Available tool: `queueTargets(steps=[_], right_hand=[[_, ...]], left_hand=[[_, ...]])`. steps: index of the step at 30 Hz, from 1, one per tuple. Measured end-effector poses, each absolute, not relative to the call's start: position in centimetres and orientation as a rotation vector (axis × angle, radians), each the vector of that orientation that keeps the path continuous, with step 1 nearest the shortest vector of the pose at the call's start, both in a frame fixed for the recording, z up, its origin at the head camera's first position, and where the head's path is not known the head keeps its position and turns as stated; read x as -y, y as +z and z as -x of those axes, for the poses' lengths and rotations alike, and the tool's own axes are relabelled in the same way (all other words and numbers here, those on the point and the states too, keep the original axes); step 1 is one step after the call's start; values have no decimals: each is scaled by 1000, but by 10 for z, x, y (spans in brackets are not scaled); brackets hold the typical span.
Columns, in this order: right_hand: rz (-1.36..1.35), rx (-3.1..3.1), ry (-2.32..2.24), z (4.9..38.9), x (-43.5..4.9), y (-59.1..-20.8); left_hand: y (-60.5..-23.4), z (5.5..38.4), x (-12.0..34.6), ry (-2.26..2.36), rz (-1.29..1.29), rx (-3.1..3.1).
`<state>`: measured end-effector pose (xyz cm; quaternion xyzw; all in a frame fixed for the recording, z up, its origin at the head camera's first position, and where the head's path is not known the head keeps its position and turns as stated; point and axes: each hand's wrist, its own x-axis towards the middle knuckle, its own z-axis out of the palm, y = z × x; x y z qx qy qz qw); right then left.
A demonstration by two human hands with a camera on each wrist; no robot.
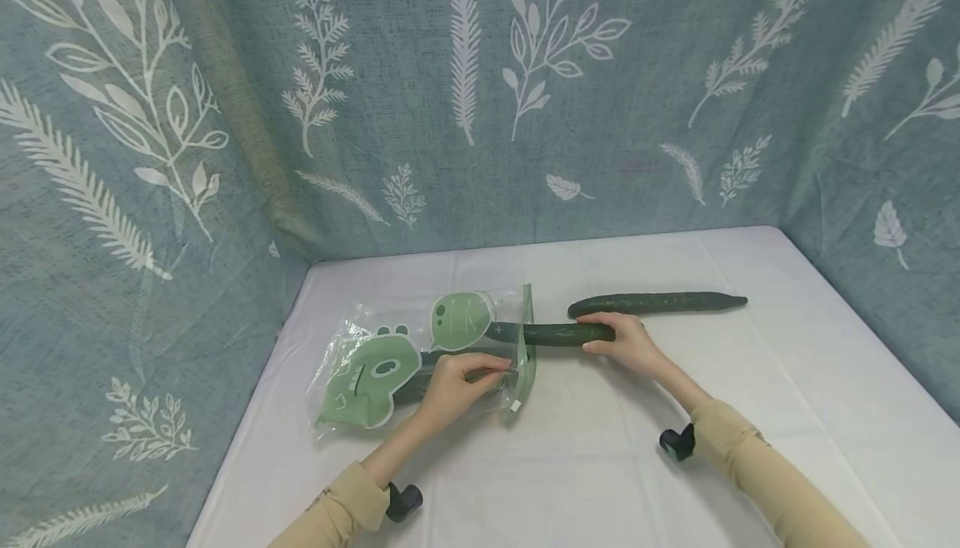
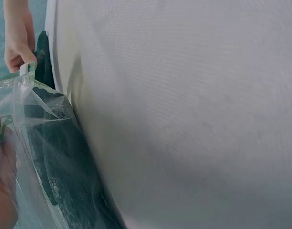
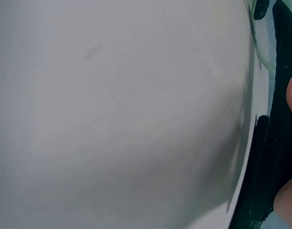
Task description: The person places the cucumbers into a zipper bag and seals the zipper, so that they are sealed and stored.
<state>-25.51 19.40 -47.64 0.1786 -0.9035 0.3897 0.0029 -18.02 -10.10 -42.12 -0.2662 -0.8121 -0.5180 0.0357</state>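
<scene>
A clear zip bag (image 1: 360, 381) with green dinosaur print lies on the table, its mouth toward the right. Dark green cucumber shapes show through its plastic. My left hand (image 1: 457, 386) pinches the near side of the bag by the mouth, lifting the film a little. My right hand (image 1: 626, 344) grips the right end of a cucumber (image 1: 558, 334), whose other end is inside the bag mouth. In the right wrist view, thumb and fingers lie along this cucumber (image 3: 283, 95). Another cucumber (image 1: 660, 304) lies just behind the right hand.
A white cloth covers the table (image 1: 600, 481). Blue-green leaf-patterned curtains (image 1: 480, 181) hang behind it and at both sides. A white zip slider (image 1: 515, 406) sits at the near corner of the bag mouth. Small black wrist cameras (image 1: 405, 502) hang below both sleeves.
</scene>
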Motion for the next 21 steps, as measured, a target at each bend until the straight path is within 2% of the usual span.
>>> queueTargets(steps=[21], right_hand=[[-639, 2799, 1317, 266, -137, -483]], left_hand=[[-417, 181, 102, -1605, 821, 2505]])
